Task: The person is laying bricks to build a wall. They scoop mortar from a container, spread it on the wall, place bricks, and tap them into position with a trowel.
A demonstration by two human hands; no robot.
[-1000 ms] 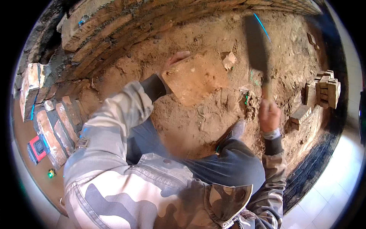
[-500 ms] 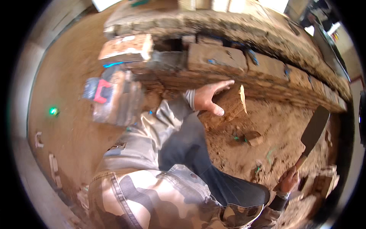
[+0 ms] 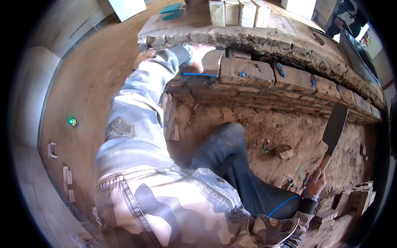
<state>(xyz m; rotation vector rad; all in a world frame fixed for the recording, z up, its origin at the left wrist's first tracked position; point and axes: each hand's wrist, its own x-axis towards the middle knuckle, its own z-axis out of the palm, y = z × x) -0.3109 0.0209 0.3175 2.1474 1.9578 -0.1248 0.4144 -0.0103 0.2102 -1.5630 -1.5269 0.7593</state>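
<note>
My left hand (image 3: 198, 58) reaches over the low brick wall and grips a brick (image 3: 214, 62) in its top course, the thumb down the front face. Part of that brick is hidden under the hand. A short stretch of blue string (image 3: 200, 75) runs along its lower front edge. Tight beside it on the right sits another brick (image 3: 248, 71) of the same course. At the lower right, my right hand (image 3: 316, 181) is closed round the wooden handle of a trowel (image 3: 336, 126), its dark blade pointing up and away from me.
Pale blocks (image 3: 240, 13) stand on the ledge behind the wall. Loose bricks (image 3: 351, 200) are stacked at the lower right, and a broken brick (image 3: 284, 151) lies on the dirt. A green-lit device (image 3: 73, 122) rests on the floor at left. Blue string also crosses my leg.
My left hand has gone from open above the dirt to the wall's top course. The brick there now sits against its right neighbour, where a gap showed. The trowel stays in my right hand.
</note>
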